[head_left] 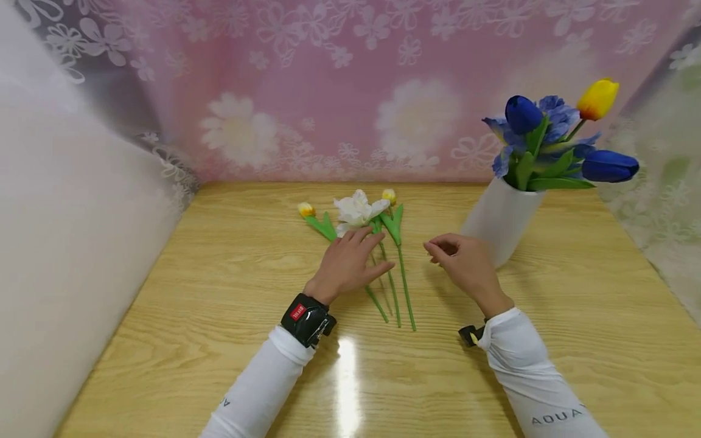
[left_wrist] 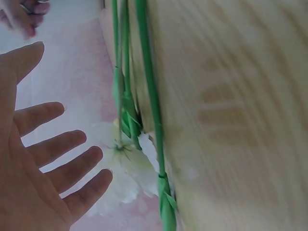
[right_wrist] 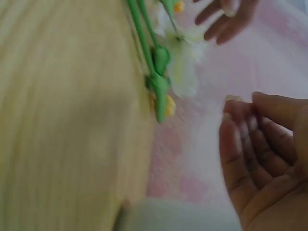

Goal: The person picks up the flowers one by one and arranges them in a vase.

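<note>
My left hand (head_left: 347, 261) hovers with spread fingers over a bunch of artificial flowers lying on the table. Among them are a white flower (head_left: 358, 208), a yellow-and-white tulip (head_left: 306, 210) at left and another yellow tulip (head_left: 389, 196) at right. Their green stems (head_left: 406, 286) point toward me. The left wrist view shows the left hand (left_wrist: 43, 159) apart from the stems and holding nothing. To the right, my right hand (head_left: 462, 261) is loosely curled in front of a white vase (head_left: 504, 219). In the right wrist view its thumb and fingertips (right_wrist: 230, 103) come close together, with nothing visible between them.
In the vase stand blue tulips (head_left: 610, 166), ruffled blue flowers (head_left: 560, 118) and a yellow-red tulip (head_left: 599, 99), spreading out to the right. A pink floral curtain (head_left: 328, 91) hangs behind the wooden table (head_left: 219, 292). A white wall (head_left: 71, 201) borders the left side.
</note>
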`<state>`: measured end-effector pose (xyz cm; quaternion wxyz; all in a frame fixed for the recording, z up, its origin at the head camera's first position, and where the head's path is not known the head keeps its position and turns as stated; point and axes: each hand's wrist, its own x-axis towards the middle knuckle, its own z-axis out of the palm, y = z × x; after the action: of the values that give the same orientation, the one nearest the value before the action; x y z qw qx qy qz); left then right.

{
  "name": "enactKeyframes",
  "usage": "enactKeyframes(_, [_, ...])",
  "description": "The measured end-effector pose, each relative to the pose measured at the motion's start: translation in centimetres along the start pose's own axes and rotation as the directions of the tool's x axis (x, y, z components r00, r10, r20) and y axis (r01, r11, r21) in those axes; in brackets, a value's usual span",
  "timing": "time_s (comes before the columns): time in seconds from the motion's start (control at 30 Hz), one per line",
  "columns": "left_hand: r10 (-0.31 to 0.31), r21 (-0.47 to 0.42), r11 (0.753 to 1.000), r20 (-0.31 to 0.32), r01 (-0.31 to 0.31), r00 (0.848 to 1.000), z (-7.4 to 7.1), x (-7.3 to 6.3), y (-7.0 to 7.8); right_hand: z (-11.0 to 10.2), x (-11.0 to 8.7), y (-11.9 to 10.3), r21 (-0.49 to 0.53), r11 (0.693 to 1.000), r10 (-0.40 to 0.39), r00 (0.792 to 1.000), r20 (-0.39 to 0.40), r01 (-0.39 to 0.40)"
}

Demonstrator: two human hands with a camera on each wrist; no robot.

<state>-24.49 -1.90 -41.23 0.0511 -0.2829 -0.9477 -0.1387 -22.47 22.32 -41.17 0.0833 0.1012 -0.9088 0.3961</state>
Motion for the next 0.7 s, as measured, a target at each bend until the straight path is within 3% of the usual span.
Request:
enactKeyframes(0.2, [-0.036,0.012,0.999,0.013,0.036,0.999,0.4,-0.7,-0.7,2.1,1.1,0.0,-0.093,0.991,0.112,0.972,0.207,-0.094])
enactKeyframes(0.33, [-0.054,0.011,0.998,0.025,0.054,0.998,0.5,-1.0,-1.1,3.1,1.9,-0.2,-0.113,0.984,0.166,0.944,0.286,-0.139])
enactKeyframes(0.7, [-0.064,0.015,0.998,0.007,0.064,0.998,0.4,-1.5,-1.8,5.0,4.1,-0.7,-0.169,0.966,0.236,0.93,0.283,-0.193])
